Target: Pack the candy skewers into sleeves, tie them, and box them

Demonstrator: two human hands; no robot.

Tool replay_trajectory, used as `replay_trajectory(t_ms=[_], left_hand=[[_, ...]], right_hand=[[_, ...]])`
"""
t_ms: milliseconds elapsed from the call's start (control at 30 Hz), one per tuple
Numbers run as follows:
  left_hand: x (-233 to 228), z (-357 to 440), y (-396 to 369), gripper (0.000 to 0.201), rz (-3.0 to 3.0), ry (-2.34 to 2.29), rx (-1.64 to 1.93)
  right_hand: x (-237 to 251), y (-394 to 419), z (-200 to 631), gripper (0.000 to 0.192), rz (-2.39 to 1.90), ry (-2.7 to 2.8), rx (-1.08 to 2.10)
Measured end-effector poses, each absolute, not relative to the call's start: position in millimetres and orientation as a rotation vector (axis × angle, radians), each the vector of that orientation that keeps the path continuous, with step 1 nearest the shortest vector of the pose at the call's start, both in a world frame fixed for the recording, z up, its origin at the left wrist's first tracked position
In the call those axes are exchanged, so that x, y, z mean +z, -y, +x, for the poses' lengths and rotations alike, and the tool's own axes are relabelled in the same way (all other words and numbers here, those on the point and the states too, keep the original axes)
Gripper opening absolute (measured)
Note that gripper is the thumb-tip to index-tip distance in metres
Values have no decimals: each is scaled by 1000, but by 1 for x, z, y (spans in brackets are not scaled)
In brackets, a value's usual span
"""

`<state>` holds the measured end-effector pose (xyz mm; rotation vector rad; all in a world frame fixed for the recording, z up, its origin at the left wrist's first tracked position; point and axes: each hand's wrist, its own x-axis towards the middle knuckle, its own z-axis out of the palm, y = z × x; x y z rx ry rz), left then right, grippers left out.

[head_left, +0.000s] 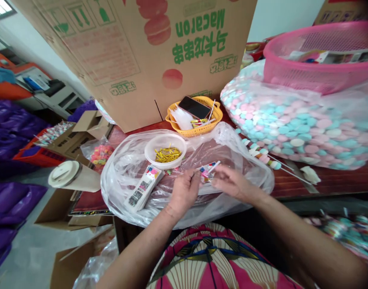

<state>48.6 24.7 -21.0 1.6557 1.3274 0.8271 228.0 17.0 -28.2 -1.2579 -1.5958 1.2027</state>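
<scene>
In the head view, both hands meet over a clear plastic sheet point(120, 176) spread on a dark red table point(322, 180). The left hand point(184, 190) and the right hand point(230, 182) each pinch one small printed packet point(208, 170), white with pink and blue marks, fingers pressed together on it from either side. The packet sits between the two hands, raised just above the sheet.

Just left of the left hand lies a stack of printed packets point(143, 188), flat on the sheet. Behind it stands a white bowl point(165, 150) holding gold twist ties point(168, 154). Farther back, a yellow basket point(194, 116) carries a dark phone point(195, 106) and clear wrappers.

To the right, candy skewers point(262, 154) lie on the table beside a large clear bag of pastel candies point(304, 128), with a pink basket point(319, 56) resting on top. A big cardboard box point(136, 52) printed "Macaron" stands behind, upside down. A paper cup with a lid point(72, 176) lies at the left.
</scene>
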Motion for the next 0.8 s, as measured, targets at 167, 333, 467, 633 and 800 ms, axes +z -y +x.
replay_trajectory(t_ms=[167, 333, 467, 633, 800], left_hand=[[-15, 39, -24, 30, 1587, -1034, 632], [-7, 24, -33, 32, 1646, -898, 288], [-1, 20, -40, 25, 1859, -896, 218], [-3, 11, -40, 35, 1671, -887, 254], [-11, 7, -42, 28, 1717, -1006, 339]], right_hand=[[-36, 3, 198, 37, -1209, 1492, 1369], [-26, 5, 196, 26, -1324, 1770, 916], [-22, -4, 192, 26, -1377, 1785, 810], [-4, -22, 215, 29, -1510, 1610, 715], [13, -24, 221, 22, -1106, 2235, 97]])
